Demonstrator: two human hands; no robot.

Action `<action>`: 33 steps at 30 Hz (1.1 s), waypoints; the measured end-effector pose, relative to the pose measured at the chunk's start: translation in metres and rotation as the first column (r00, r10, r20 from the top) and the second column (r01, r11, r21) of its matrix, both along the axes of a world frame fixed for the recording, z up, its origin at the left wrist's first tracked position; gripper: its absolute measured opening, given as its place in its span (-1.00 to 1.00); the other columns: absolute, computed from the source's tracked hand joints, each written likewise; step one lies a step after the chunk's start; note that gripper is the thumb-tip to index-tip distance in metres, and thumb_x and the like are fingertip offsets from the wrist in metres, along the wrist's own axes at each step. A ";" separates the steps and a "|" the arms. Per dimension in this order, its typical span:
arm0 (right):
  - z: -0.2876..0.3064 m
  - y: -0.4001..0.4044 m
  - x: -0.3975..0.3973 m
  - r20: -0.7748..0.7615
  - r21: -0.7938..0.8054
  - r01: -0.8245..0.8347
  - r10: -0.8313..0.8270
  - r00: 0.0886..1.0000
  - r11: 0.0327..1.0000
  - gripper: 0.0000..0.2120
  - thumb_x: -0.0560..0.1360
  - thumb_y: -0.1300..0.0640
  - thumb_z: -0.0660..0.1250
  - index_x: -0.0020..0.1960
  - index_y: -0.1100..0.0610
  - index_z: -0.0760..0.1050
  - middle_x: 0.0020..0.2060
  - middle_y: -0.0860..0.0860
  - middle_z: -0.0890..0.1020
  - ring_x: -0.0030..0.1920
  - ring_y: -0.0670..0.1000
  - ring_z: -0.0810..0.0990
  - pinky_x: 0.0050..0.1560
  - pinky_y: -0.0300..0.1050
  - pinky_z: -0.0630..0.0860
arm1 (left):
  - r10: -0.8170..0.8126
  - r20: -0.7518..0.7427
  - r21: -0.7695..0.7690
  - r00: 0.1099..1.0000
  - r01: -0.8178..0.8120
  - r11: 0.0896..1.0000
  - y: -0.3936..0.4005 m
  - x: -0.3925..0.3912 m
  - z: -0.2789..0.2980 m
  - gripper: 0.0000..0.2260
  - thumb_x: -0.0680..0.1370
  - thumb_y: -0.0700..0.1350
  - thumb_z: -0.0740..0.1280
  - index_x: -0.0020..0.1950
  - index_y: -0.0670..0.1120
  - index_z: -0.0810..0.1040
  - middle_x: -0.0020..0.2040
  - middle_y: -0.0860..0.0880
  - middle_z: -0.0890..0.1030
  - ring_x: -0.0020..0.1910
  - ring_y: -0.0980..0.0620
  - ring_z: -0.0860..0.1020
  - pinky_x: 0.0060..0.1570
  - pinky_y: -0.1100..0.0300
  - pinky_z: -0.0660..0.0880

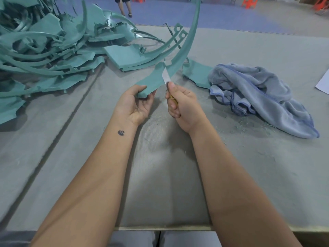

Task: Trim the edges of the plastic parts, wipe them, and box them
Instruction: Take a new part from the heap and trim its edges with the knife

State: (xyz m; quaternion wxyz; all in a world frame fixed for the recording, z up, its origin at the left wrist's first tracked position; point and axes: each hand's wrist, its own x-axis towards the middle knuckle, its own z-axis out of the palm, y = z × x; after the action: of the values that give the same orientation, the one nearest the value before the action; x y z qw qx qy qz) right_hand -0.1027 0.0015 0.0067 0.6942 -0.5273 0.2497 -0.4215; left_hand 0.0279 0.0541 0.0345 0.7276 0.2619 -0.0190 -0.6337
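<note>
A long curved teal plastic part [185, 49] arcs up from the middle of the table to the top of the view. A flat flap of excess plastic [151, 81] hangs from its lower end. My left hand [138, 102] pinches that flap between thumb and fingers. My right hand [179, 102] grips a knife with a yellow handle. Its blade [166, 75] lies against the seam between the flap and the curved strip.
A big heap of teal parts and offcuts [46, 50] fills the left of the grey table [160, 166]. A crumpled blue cloth [258, 97] lies at right, a white sheet [323, 82] at the right edge. A person's legs [125, 6] stand beyond the table.
</note>
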 end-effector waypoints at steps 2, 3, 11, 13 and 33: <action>-0.001 -0.001 0.000 0.026 0.006 0.006 -0.007 1.000 1.000 -0.64 0.64 0.06 0.18 -0.30 0.15 0.44 -0.59 -0.03 0.33 -0.64 -0.11 0.16 -0.62 -0.28 0.09 | -0.018 0.017 0.000 1.000 0.018 1.000 0.000 0.003 -0.001 -0.88 0.60 -0.31 0.17 0.05 -0.32 0.47 -0.27 -0.23 0.64 -0.39 -0.07 0.66 -0.50 0.29 0.53; -0.001 -0.001 -0.001 0.043 0.013 0.010 -0.011 0.999 1.000 -0.64 0.64 0.06 0.18 -0.30 0.15 0.44 -0.58 -0.03 0.33 -0.64 -0.11 0.17 -0.61 -0.27 0.09 | -0.027 0.023 0.003 0.999 0.026 1.000 0.001 0.003 -0.001 -0.88 0.60 -0.31 0.17 0.05 -0.32 0.47 -0.28 -0.22 0.64 -0.40 -0.06 0.66 -0.51 0.29 0.53; 0.004 -0.007 -0.006 0.247 0.232 0.165 -0.222 0.943 0.959 -0.67 0.66 0.04 0.13 -0.23 0.14 0.39 -0.54 -0.05 0.36 -0.60 -0.12 0.18 -0.53 -0.23 0.03 | -0.136 0.014 0.076 0.991 0.135 0.988 0.002 0.014 0.000 -0.84 0.61 -0.25 0.16 -0.03 -0.31 0.48 -0.37 -0.19 0.62 -0.50 0.05 0.61 -0.55 0.37 0.47; 0.005 -0.010 -0.009 0.280 0.273 0.191 -0.268 0.922 0.943 -0.67 0.66 0.01 0.12 -0.22 0.14 0.38 -0.53 -0.03 0.35 -0.59 -0.11 0.18 -0.50 -0.20 0.03 | -0.162 0.020 0.092 0.987 0.160 0.983 0.005 0.018 0.000 -0.84 0.61 -0.23 0.16 -0.03 -0.30 0.47 -0.40 -0.17 0.60 -0.53 0.08 0.58 -0.56 0.38 0.46; 0.001 0.002 -0.004 -0.126 -0.159 0.050 -0.071 0.989 0.986 -0.67 0.58 0.08 0.27 -0.35 0.04 0.54 -0.56 -0.01 0.40 -0.58 -0.12 0.23 -0.58 -0.34 0.16 | -0.142 0.234 0.165 0.962 0.105 0.981 -0.002 0.022 -0.002 -0.84 0.64 -0.19 0.10 -0.08 -0.17 0.41 -0.37 -0.10 0.56 -0.66 0.19 0.40 -0.73 0.39 0.19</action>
State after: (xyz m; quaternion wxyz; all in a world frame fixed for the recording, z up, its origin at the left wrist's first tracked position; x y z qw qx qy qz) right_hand -0.1071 0.0037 0.0080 0.6198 -0.5988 0.2771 -0.4249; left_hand 0.0503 0.0519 0.0325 0.6566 0.3909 -0.0769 -0.6405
